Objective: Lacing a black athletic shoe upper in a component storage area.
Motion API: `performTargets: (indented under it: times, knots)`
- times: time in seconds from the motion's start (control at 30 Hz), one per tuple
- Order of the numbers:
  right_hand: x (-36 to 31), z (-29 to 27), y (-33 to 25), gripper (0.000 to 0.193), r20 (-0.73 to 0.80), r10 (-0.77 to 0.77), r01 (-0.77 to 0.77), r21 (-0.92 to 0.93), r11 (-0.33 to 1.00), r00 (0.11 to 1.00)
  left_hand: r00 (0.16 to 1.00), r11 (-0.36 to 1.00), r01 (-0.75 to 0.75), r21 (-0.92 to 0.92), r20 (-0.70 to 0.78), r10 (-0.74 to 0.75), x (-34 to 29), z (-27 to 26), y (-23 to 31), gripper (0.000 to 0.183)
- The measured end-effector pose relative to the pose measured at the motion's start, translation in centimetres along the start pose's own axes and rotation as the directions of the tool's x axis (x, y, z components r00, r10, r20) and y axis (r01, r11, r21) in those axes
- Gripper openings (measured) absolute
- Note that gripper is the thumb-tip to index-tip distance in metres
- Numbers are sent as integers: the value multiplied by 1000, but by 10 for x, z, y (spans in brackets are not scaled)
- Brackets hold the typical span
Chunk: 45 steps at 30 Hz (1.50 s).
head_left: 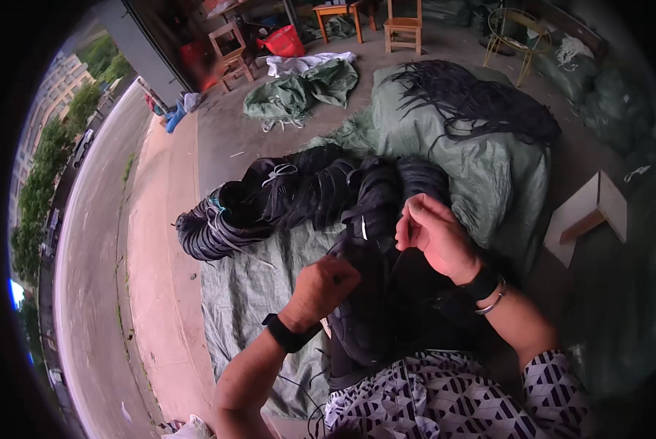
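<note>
Locate one dark shoe (359, 329) below the hands, near the left hand (329, 287). Observe left grip curled in, right hand's (432, 238) grip with fingertips drawn together; cannot tell whether holding anything. Count two black wristbands (290, 334), two wooden chairs (403, 26), one red bag (284, 42), one heap of dark strands (470, 95).

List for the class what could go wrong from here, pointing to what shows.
1. The dark piece by the left hand could slip if knocked; whether either that hand or the right hand has a firm grip is unclear.
2. The dark bundles crowd together beside the green sheet, so pulling one might disturb its neighbours.
3. The loose dark strips are heaped on the green covering and might tangle or slide off.
</note>
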State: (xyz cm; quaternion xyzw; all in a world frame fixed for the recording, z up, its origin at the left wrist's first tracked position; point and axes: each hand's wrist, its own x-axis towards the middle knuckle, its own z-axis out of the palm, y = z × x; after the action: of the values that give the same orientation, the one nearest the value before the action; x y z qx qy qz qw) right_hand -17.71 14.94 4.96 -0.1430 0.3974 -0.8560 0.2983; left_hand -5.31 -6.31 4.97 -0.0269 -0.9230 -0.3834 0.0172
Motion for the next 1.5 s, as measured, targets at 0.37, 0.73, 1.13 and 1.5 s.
performTargets:
  times: [0.37,0.73,1.13,1.5]
  knots:
    - [-33,-34,35,18,-10,282,-258,-439,861,959,946,757,-303,578,281,164,10,-5,17,7]
    - [-35,-34,40,17,-22,207,-197,-415,888,978,956,766,-185,615,292,-3,0,-1,30,14]
    - [-37,-32,41,16,22,190,-158,-471,868,982,975,805,-139,576,223,9,-4,14,24,9]
    - [-36,-37,45,17,81,244,-184,-448,875,966,966,755,-154,637,259,-21,-5,19,21,8]
